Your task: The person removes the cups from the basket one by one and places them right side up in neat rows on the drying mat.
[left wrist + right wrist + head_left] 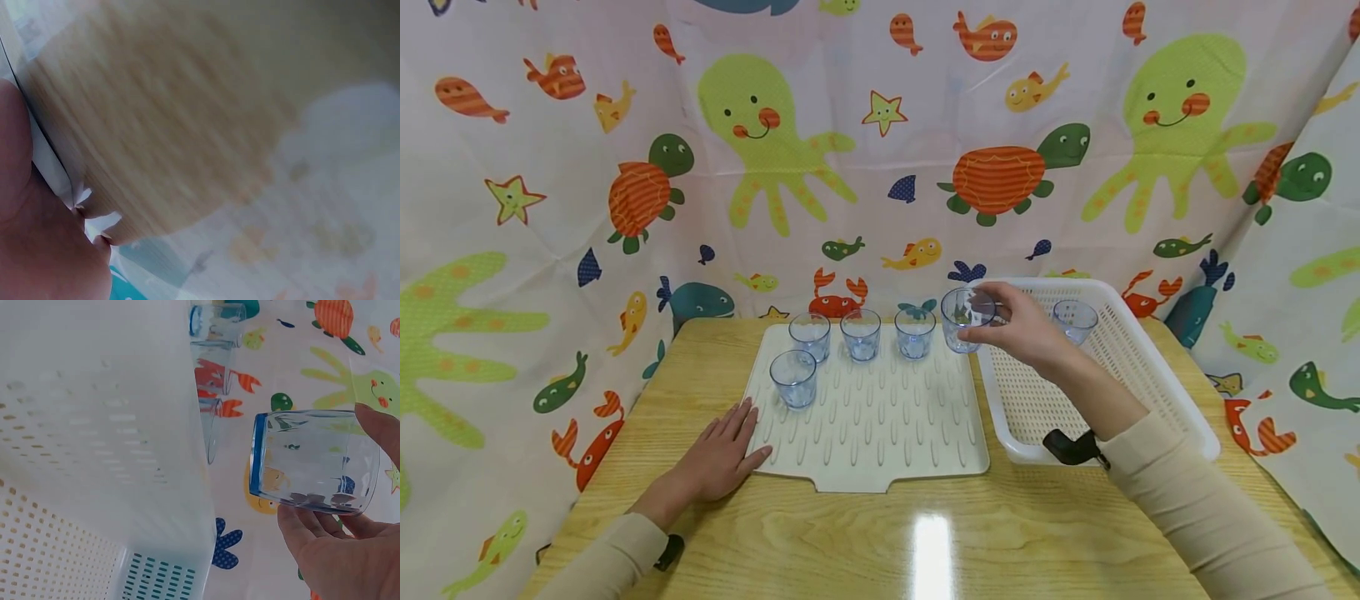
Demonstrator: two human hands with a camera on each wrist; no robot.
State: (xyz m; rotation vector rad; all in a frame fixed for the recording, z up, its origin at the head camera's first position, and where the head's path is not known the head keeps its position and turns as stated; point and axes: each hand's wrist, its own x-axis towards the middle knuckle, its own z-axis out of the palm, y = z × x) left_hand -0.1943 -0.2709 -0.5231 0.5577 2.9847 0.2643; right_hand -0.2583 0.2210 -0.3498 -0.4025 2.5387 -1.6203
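My right hand [1028, 327] holds a clear bluish glass tumbler [961, 317], thumb on one side and fingers on the other. This glass is upright over the back right corner of a cream ribbed draining tray [887, 433]; in the right wrist view the held glass [319, 462] appears sideways, above the basket's rim. Several like glasses stand on the tray: a back row including a glass [915, 335], and one glass [794, 380] nearer the left edge. My left hand [724, 454] lies with extended fingers against the tray's left edge.
Right of the tray sits a white perforated plastic basket [1150, 392], with one glass [1075, 320] inside near its back. Both stand on a wooden table [1000, 533]. A sea-animal curtain [865, 200] hangs behind and along the sides.
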